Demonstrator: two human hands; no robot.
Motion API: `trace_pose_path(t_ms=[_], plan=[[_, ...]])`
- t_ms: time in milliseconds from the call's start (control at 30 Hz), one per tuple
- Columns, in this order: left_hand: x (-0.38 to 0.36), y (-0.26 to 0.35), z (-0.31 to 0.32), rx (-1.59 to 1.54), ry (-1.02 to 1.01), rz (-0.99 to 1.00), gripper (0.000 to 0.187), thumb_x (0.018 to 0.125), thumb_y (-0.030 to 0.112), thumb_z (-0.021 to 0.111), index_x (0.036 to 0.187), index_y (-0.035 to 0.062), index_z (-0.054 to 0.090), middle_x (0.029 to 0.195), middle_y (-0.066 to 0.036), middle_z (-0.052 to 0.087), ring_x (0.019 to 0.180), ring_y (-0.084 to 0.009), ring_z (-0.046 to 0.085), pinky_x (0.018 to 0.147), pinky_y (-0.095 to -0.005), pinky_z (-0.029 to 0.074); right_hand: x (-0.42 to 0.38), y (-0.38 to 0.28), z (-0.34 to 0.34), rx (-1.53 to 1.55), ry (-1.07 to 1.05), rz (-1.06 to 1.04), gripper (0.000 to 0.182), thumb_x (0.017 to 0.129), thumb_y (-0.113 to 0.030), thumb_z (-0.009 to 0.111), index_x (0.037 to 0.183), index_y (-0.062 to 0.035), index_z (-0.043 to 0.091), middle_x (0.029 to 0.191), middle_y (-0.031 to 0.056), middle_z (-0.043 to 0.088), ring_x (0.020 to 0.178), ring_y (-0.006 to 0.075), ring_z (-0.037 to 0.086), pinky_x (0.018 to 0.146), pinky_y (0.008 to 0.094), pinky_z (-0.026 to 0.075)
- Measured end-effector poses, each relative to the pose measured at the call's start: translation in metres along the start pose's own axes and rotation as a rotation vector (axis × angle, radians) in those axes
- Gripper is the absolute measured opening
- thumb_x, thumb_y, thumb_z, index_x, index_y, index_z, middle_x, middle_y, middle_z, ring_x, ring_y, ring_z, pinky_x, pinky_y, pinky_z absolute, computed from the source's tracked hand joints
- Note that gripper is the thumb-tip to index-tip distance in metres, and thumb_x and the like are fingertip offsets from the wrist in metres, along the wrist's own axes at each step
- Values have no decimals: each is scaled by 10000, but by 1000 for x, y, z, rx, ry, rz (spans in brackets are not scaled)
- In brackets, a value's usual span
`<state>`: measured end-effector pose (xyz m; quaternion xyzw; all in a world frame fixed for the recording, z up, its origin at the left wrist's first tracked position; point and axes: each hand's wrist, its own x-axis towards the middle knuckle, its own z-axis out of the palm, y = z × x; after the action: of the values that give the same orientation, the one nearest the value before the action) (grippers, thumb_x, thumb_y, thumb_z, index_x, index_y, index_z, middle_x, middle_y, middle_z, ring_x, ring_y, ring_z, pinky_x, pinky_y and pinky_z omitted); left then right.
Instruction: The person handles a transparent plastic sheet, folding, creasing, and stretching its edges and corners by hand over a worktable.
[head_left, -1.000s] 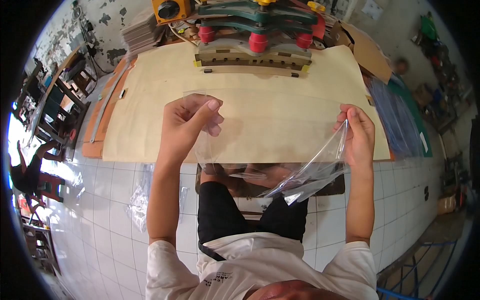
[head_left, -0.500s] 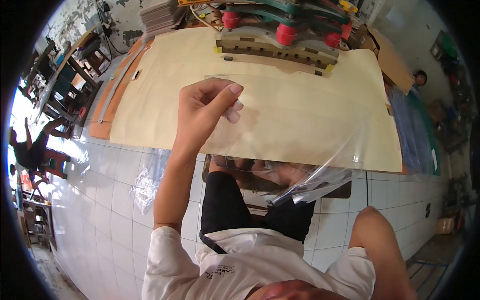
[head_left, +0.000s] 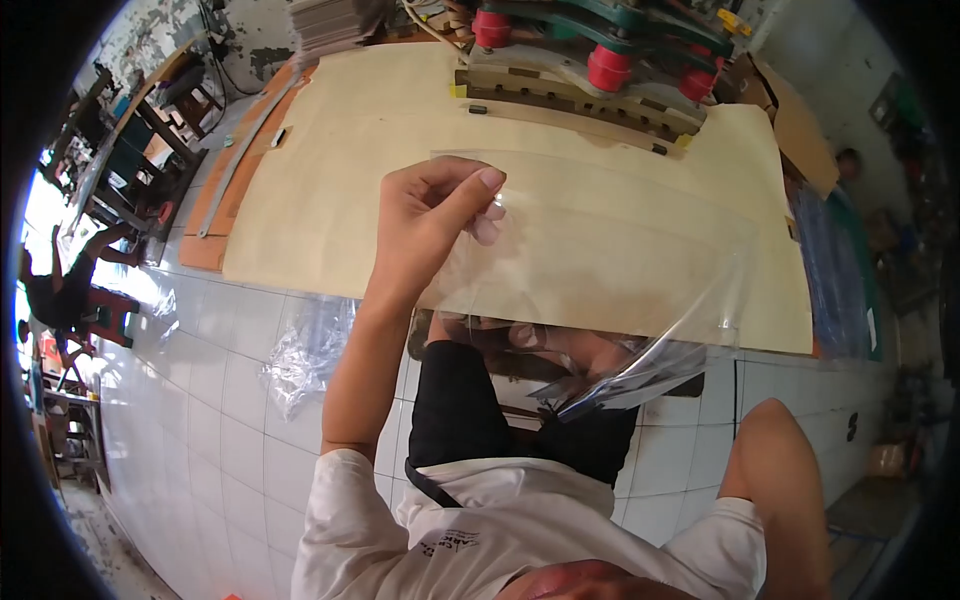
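My left hand [head_left: 445, 205] pinches the upper left corner of a clear plastic sheet [head_left: 690, 310] between thumb and curled fingers. The sheet spreads to the right over the cream-coloured table cover [head_left: 330, 180]. Its lower part hangs past the table's front edge above my lap, folded and shiny. Of my right arm only the raised, bent elbow [head_left: 770, 425] shows. The right hand is out of the picture.
A green press-like machine [head_left: 640, 45] with red cylinders stands at the table's back. Flat plastic sheets [head_left: 830, 270] lie on the right. A metal ruler [head_left: 240, 150] rests on the left edge. Crumpled plastic [head_left: 305, 350] is on the floor. Another person [head_left: 60, 290] sits far left.
The table and machine have shifted slightly in view. My left hand keeps its pinch on the clear sheet, which now lies more spread out to the right. The right elbow is a little higher.
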<state>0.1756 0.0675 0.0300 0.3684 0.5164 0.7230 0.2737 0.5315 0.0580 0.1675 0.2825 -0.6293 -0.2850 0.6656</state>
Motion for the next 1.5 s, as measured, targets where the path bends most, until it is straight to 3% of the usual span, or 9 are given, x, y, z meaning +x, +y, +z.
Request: trace_pose_path(t_ms=[500, 600, 667, 1500], plan=[[5, -12, -6, -57, 25, -23, 176, 846, 113, 673, 869, -61, 657, 679, -80, 635, 572, -109, 590, 517, -222, 464, -6, 5, 24, 21, -89, -2, 364, 959, -242, 473, 1248, -22, 505, 1307, 113, 523, 1235, 261, 448, 1027, 503, 363], [5, -12, -6, -64, 47, 18, 174, 849, 95, 645, 849, -79, 650, 668, -96, 614, 535, -123, 571, 461, -246, 471, -6, 7, 25, 27, -94, 2, 363, 961, -241, 469, 1247, -20, 503, 1308, 115, 521, 1236, 263, 446, 1028, 504, 363], [5, -10, -8, -100, 0, -14, 163, 843, 97, 673, 864, -64, 656, 685, -86, 635, 588, -110, 593, 519, -223, 466, -7, 8, 26, 23, -94, 7, 363, 962, -241, 467, 1246, -19, 502, 1309, 116, 520, 1237, 264, 445, 1028, 504, 363], [5, -9, -7, -123, -5, -29, 148, 846, 75, 660, 850, -72, 647, 665, -92, 627, 569, -123, 590, 526, -227, 468, -12, 9, 23, 24, -119, 49, 356, 977, -236, 435, 1241, -4, 487, 1318, 129, 506, 1247, 278, 434, 1033, 509, 363]])
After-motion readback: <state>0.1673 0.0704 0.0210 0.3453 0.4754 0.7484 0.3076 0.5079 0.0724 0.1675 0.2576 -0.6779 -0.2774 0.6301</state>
